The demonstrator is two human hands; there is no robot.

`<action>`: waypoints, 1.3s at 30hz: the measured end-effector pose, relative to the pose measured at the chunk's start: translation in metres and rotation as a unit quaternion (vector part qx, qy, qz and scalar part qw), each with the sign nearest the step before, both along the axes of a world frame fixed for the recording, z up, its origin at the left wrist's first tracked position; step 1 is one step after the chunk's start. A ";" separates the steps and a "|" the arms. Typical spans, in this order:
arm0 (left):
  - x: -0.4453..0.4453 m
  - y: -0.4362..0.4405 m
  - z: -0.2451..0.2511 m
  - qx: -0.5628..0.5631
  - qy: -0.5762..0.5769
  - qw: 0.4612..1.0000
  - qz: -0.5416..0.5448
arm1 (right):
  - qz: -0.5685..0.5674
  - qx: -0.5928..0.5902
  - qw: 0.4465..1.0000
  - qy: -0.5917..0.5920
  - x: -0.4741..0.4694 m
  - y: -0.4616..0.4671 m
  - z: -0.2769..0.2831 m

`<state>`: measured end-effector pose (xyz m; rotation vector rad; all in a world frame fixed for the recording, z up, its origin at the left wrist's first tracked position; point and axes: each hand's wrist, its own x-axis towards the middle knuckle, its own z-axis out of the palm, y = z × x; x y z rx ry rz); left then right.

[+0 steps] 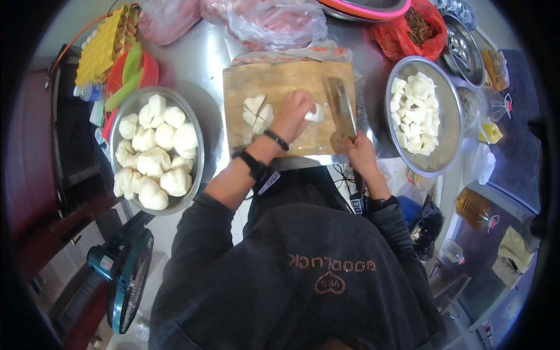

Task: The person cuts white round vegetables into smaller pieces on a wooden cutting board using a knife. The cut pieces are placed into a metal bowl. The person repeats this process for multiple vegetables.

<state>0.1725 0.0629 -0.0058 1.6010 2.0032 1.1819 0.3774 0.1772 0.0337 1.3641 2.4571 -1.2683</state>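
Observation:
My left hand (296, 114) is over the middle of a wooden cutting board (284, 78), its fingers on a white chunk of peeled root vegetable (315, 113). My right hand (362, 154) grips the handle of a kitchen knife (343, 105), whose broad blade, somewhat blurred, points away from me along the board's right side. Several cut pieces (258, 113) lie grouped at the board's left. To the left, a steel bowl (200, 153) is full of whole peeled root vegetables (153, 162). White cut chunks (415, 113) lie in another steel bowl (450, 127) on the right.
Plastic bags of pinkish contents (275, 22) lie behind the board on the steel table (192, 65). A red basin (151, 70) with green vegetables and yellow egg trays (98, 52) stand back left. A red bag (380, 39) sits back right. A fan (131, 280) stands low left.

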 end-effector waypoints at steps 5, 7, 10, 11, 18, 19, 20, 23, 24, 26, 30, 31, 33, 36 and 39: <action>0.032 -0.040 -0.007 0.065 0.022 0.993 0.098 | 0.026 -0.084 0.995 -0.048 -0.003 -0.007 0.014; 0.041 -0.052 -0.010 0.023 -0.046 0.981 0.186 | 0.065 0.005 0.998 -0.020 -0.003 -0.011 0.023; 0.052 -0.056 -0.017 -0.063 -0.252 0.934 0.247 | 0.108 0.056 0.992 0.018 -0.007 -0.017 0.034; 0.056 -0.054 -0.020 -0.050 -0.248 0.932 0.258 | 0.116 0.056 0.992 0.015 -0.009 -0.020 0.036; 0.065 -0.030 -0.025 -0.052 -0.246 0.922 0.294 | 0.123 0.085 0.989 -0.011 -0.022 -0.036 0.032; 0.064 -0.029 -0.021 -0.072 -0.242 0.923 0.292 | 0.123 0.100 0.987 -0.040 -0.021 -0.035 0.032; 0.059 -0.032 -0.015 -0.090 -0.243 0.917 0.302 | 0.140 0.106 0.984 -0.039 -0.020 -0.034 0.032; 0.041 -0.033 0.004 0.023 -0.214 0.915 0.342 | 0.168 0.136 0.974 -0.067 -0.020 -0.029 0.034; 0.035 -0.031 0.011 0.062 -0.209 0.919 0.329 | 0.185 0.144 0.969 -0.079 -0.020 -0.028 0.035; 0.023 -0.022 0.021 0.102 -0.142 0.937 0.302 | 0.211 0.157 0.960 -0.093 -0.023 -0.024 0.037; 0.007 -0.008 0.022 0.077 -0.018 0.984 0.162 | 0.232 0.154 0.955 -0.102 -0.029 -0.015 0.038; 0.005 -0.006 0.019 0.032 -0.037 0.987 0.154 | 0.233 0.147 0.955 -0.108 -0.030 -0.014 0.038; 0.003 -0.003 0.010 -0.043 -0.077 0.986 0.140 | 0.229 0.136 0.956 -0.125 -0.033 -0.011 0.034; 0.004 0.002 -0.001 -0.125 -0.100 0.973 0.164 | 0.217 0.121 0.961 -0.117 -0.040 -0.013 0.024; 0.008 0.002 -0.002 -0.058 -0.038 0.987 0.142 | 0.178 0.124 0.973 -0.075 -0.037 -0.015 0.012</action>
